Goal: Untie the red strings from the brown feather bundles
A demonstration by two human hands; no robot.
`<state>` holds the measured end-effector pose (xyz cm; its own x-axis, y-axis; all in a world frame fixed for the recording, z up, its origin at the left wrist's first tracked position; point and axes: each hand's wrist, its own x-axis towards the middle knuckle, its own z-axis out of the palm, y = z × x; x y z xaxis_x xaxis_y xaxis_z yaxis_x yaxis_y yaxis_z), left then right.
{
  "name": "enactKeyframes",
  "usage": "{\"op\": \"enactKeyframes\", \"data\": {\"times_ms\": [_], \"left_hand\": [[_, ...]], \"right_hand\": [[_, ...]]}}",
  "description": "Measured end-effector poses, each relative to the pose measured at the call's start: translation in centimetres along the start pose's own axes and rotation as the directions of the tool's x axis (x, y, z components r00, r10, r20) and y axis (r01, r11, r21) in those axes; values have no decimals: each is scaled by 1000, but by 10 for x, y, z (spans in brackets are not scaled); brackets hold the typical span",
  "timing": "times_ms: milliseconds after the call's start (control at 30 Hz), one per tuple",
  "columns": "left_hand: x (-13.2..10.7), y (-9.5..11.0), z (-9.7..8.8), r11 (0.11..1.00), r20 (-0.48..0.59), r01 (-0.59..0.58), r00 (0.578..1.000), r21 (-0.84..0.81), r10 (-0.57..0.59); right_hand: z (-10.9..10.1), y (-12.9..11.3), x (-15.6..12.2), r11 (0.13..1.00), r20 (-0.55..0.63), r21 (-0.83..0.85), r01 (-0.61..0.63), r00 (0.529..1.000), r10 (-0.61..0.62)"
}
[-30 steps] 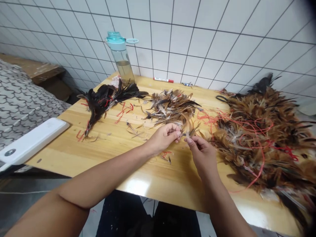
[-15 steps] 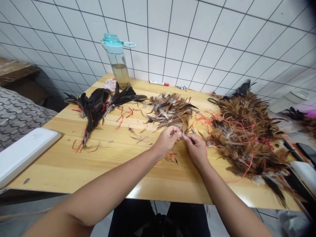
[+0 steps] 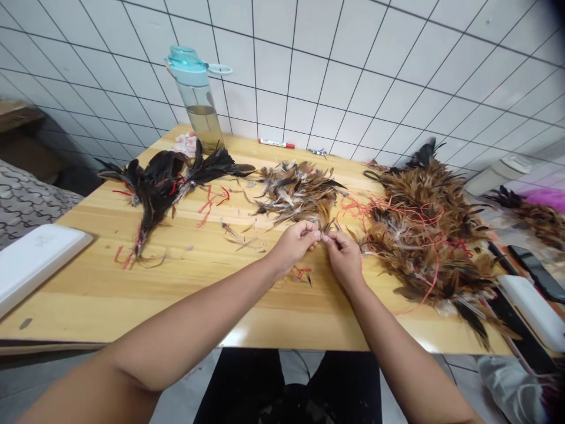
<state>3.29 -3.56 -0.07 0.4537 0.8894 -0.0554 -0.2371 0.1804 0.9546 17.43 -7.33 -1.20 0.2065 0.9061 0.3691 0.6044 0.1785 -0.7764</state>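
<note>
Pinching a small feather tuft (image 3: 325,227) in closed fingertips (image 3: 316,235), your left hand (image 3: 296,247) and right hand (image 3: 345,259) nearly meet midway between the worktop's (image 3: 309,318) front and back edges, loose feather pile (image 3: 300,191) just behind, probably for easy reach.

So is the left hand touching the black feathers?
Apart. The head view shows the left hand well to the right of the black feathers, with tabletop visible between them.
</note>
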Motion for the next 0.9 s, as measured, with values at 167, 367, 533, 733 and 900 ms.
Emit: {"op": "enactKeyframes", "data": {"times_ms": [167, 367, 533, 733, 900], "left_hand": [[3, -2, -2, 999, -11, -26, 1000, 27, 26], [1, 3, -7, 982, -18, -68, 997, 178, 73], [-1, 3, -9, 925, 18, -130, 991, 357, 133], [0, 7, -13, 884, 28, -180, 982, 432, 186], [6, 11, -27, 623, 81, -341, 910, 704, 407]], "right_hand": [[0, -1, -1, 1000, 21, 25, -7, 1000, 7], [1, -6, -3, 999, 77, 52, 1, 997, -5], [2, -6, -3, 997, 84, 62, -48, 996, 42], [-2, -10, -2, 1000, 61, 0, -30, 998, 30], [-21, -1, 7, 964, -84, 165, -209, 971, 225]]}}
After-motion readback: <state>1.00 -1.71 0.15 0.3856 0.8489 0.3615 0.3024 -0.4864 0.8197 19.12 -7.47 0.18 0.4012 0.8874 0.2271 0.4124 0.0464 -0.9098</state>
